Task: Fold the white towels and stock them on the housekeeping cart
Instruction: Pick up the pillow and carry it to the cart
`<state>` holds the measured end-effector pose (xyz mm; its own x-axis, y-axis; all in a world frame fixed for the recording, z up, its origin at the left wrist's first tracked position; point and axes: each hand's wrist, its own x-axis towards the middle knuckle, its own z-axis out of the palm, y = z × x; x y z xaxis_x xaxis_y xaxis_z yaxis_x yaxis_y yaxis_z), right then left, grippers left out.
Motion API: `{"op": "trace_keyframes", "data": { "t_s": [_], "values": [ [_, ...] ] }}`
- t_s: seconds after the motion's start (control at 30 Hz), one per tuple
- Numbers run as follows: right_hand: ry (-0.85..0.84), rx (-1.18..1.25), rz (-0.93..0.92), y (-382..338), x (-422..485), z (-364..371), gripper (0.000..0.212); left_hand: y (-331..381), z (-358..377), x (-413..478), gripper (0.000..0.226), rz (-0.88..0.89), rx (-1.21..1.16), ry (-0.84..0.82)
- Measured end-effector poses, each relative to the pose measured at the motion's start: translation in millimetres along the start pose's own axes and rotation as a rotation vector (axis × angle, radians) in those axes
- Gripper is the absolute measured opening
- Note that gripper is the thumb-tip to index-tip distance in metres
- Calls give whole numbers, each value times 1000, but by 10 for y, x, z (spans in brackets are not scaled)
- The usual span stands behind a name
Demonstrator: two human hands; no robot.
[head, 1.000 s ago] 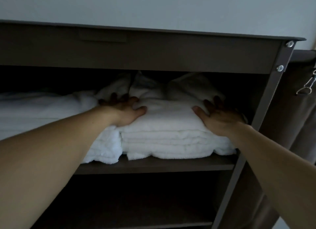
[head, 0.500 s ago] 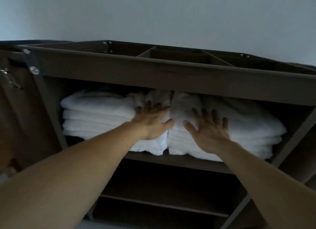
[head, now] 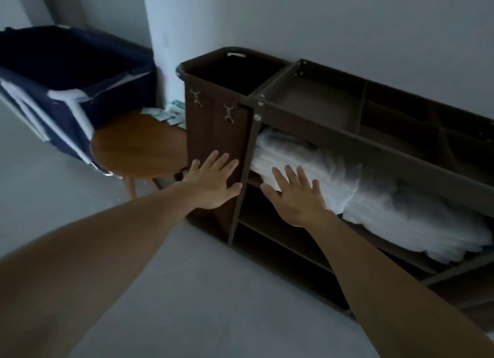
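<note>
Folded white towels [head: 374, 197] lie in stacks along the upper shelf of the dark brown housekeeping cart [head: 374, 146]. My left hand [head: 213, 181] is flat and spread, in front of the cart's brown side bag, holding nothing. In front of the shelf's left end my right hand [head: 296, 194] is spread, fingers over the edge of the leftmost towel stack, gripping nothing. The cart's lower shelves are dark.
A round wooden side table [head: 139, 146] stands left of the cart, with papers [head: 171, 114] behind it. A navy laundry hamper [head: 66, 90] sits at far left. The brown bag [head: 216, 122] hangs on the cart's left end. Grey floor lies in front.
Both hands have come off the towel stacks and drawn back. The view has swung left and pulled away, so the cart's left end, the table and the hamper now show.
</note>
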<state>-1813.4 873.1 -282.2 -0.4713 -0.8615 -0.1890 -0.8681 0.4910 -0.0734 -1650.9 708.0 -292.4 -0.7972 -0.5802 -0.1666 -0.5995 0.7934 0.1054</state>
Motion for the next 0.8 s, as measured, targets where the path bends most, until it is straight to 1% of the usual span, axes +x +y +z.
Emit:
{"op": "trace_keyframes", "data": {
  "t_s": [0.2, 0.27, 0.33, 0.43, 0.57, 0.67, 0.8],
  "values": [
    [-2, 0, -149, -949, 128, -266, 91, -678, -205, -418, 77, -177, -131, 1],
    [-3, 11, -191, -1181, 254, -283, 91, -872, -223, -441, 77, -215, -137, 5],
    [8, 20, -242, -1422, 498, -315, 90, -1142, -280, -391, 76, -266, -125, 14],
    [7, 43, -317, -1756, 923, -380, 94, -1575, -392, -250, 75, -364, -144, 39],
    [-16, 53, -393, -2154, 1539, -509, 93, -2137, -595, 2, 73, -445, -111, 23],
    [-44, 35, -425, -2466, 1990, -602, 88, -2580, -699, 127, 73, -514, -144, 69],
    [-78, -20, -474, -2977, 2524, -632, 83, -3318, -716, 288, 73, -579, -153, 64]
  ]
}}
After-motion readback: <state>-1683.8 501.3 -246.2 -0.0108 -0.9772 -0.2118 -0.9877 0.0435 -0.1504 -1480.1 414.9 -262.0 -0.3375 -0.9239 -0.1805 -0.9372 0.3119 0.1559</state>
